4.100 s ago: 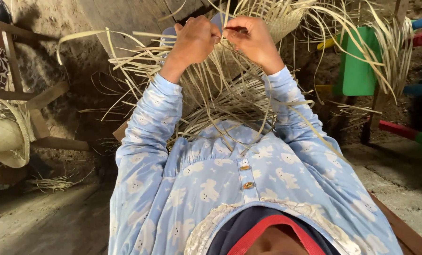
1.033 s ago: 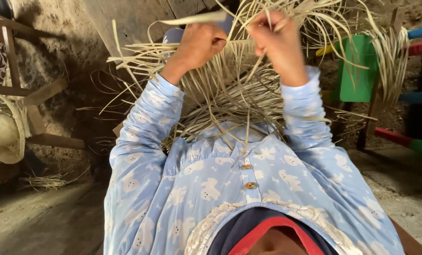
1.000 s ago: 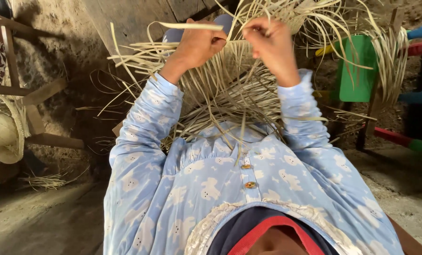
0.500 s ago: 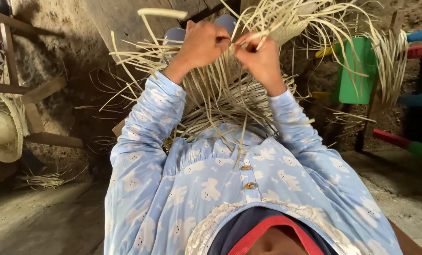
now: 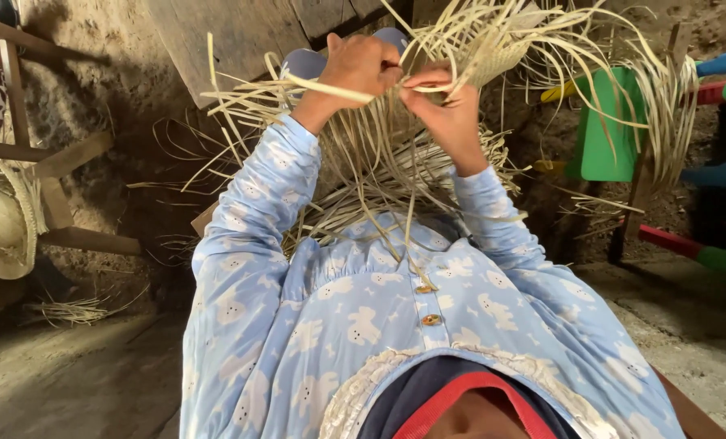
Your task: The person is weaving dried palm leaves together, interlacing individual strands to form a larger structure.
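From the camera on my head, looking down my own chest, I have both arms lifted in front of me so the weave sits where I can see it. My left hand is curled shut, its fingers pinched around a flat pale straw strip that runs out sideways to my left, kept taut so it does not slip back out of the plaiting. My right hand sits just beside it, touching it at the knuckles, with thumb and forefinger closed narrowly on another strand at the edge of the woven straw piece, which rises just above both hands. The loose straw ends hang down between my forearms onto my lap, left free so I can pick out each in turn. My blue patterned sleeves frame them on either side. Off to my left a finished straw hat rests near a wooden frame, well apart; to my right stands a green plastic chair.
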